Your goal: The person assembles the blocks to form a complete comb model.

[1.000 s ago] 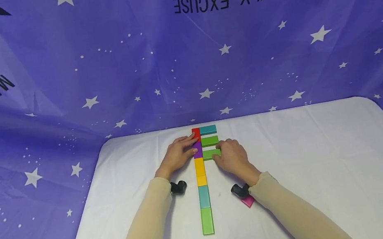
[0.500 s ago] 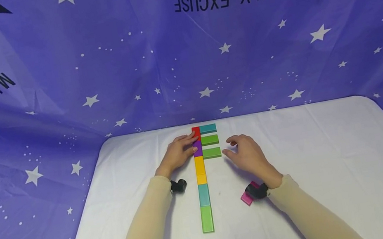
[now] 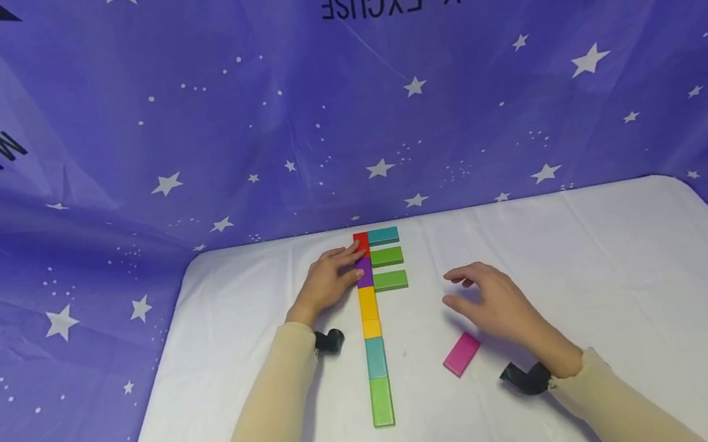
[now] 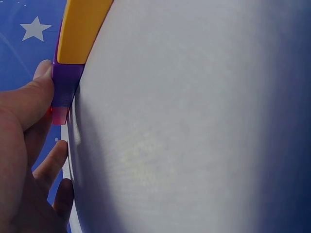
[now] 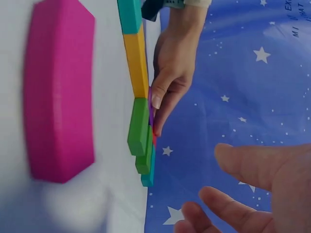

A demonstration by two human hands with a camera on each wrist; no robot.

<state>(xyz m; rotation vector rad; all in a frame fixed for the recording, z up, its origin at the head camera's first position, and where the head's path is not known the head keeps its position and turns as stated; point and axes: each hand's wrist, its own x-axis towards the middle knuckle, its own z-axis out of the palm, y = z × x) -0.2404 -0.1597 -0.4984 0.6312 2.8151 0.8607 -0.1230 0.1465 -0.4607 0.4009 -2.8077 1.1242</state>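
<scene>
My left hand (image 3: 325, 280) rests its fingertips on the red block (image 3: 361, 237) and its thumb on the purple block (image 3: 365, 268). Below these, the column goes on with a yellow block (image 3: 368, 304), a shorter yellow piece (image 3: 372, 329), a teal block (image 3: 376, 357) and a green block (image 3: 381, 402). On the column's right side, a teal block (image 3: 383, 236) and two green blocks, the upper (image 3: 387, 257) and the lower (image 3: 390, 281), jut out with gaps between them. Holding nothing, my right hand (image 3: 496, 307) hovers right of them, near a pink block (image 3: 462, 354).
The white-covered table (image 3: 615, 288) ends at the back against a purple star-patterned cloth (image 3: 476, 116). Black wrist cameras, left (image 3: 329, 341) and right (image 3: 526, 377), sit beside the sleeves.
My right hand has let go of the lower green block and drawn back to the right and toward me, uncovering the pink block. The left hand has stayed in place.
</scene>
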